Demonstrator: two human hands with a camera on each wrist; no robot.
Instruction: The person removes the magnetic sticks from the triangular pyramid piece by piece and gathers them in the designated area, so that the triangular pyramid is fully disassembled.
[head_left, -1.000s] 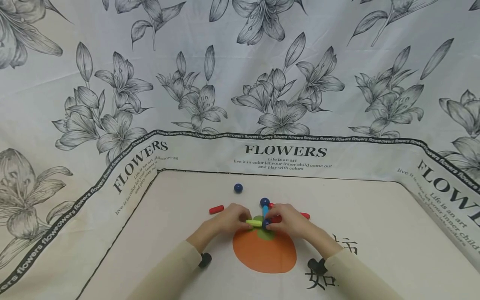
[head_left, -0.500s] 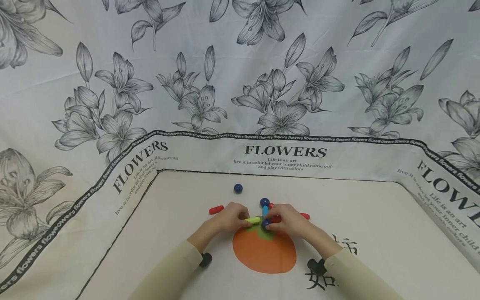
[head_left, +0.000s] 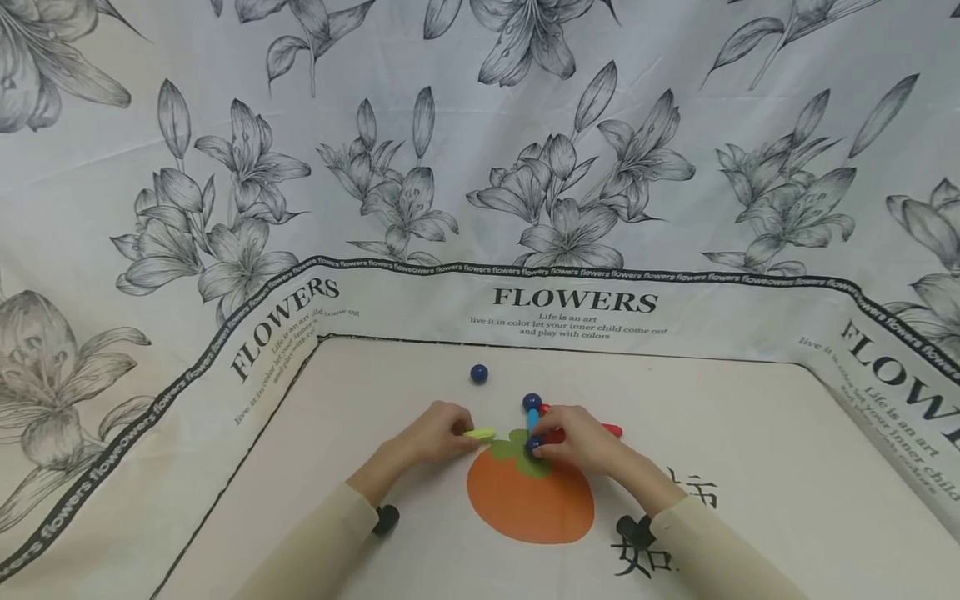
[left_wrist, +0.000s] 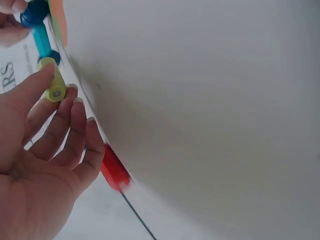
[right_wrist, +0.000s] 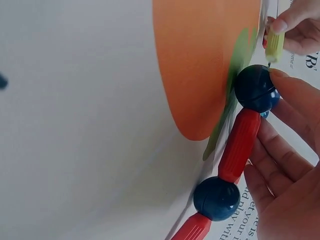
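1. The left hand (head_left: 437,432), above and left of the printed persimmon (head_left: 530,502), pinches a yellow-green rod (head_left: 480,433) between thumb and index finger; its other fingers bend loosely.
2. That rod's free end points toward the persimmon's leaves, apart from the joined pieces.
3. The right hand (head_left: 576,437), at the persimmon's upper right, pinches a dark blue ball (right_wrist: 255,87) beside the leaves.
4. From this ball, a light blue rod (head_left: 533,418) runs away from the persimmon to a far blue ball (head_left: 532,403).
5. A ridged red rod (right_wrist: 240,145) also joins the pinched ball and leads rightward of the persimmon to another blue ball (right_wrist: 216,198), which bears a second red rod (right_wrist: 192,228).
6. A loose blue ball (head_left: 479,374) lies beyond the persimmon, to its upper left.
7. Left of the persimmon, a separate red piece (left_wrist: 115,167) lies near the left hand, blurred.
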